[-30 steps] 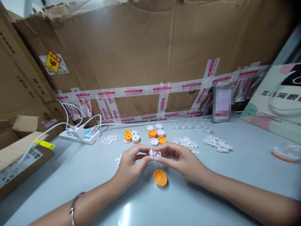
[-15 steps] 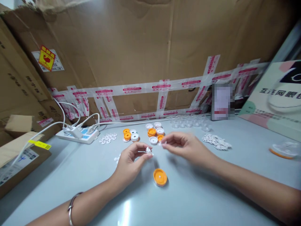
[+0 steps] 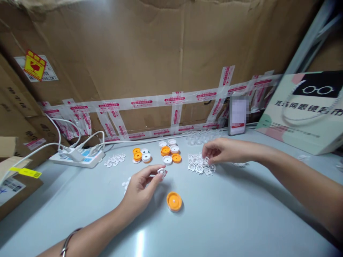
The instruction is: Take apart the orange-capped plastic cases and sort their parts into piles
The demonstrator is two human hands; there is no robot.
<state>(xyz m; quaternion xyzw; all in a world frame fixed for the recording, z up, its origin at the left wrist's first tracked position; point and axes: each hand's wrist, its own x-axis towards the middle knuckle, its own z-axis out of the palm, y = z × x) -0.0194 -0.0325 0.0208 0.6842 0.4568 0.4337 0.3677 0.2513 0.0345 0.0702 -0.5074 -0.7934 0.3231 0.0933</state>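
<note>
Between thumb and fingers, my left hand point(image 3: 143, 185) pinches a small white wheel-like part point(image 3: 162, 172). My right hand point(image 3: 218, 150) has its fingers bent down at the pile of white openwork parts point(image 3: 198, 164); whether it grips one is hidden. An orange round piece point(image 3: 174, 201) with a small pale centre lies on the grey table point(image 3: 214, 221), in front of my left hand. Farther back sit two groups of orange and white discs, one on the left point(image 3: 137, 156) and one in the middle point(image 3: 167, 160).
A white power strip point(image 3: 77, 157) with plugs and cables is at the left. Small white pieces point(image 3: 115, 160) lie beside it. Clear cups point(image 3: 199, 137) stand at the back, near a phone point(image 3: 237, 116). A printed bag point(image 3: 302, 110) stands at the right, cardboard behind.
My right hand has moved right, from near the middle discs to the pile of white openwork parts. My left hand still holds its white part. The view has turned slightly right.
</note>
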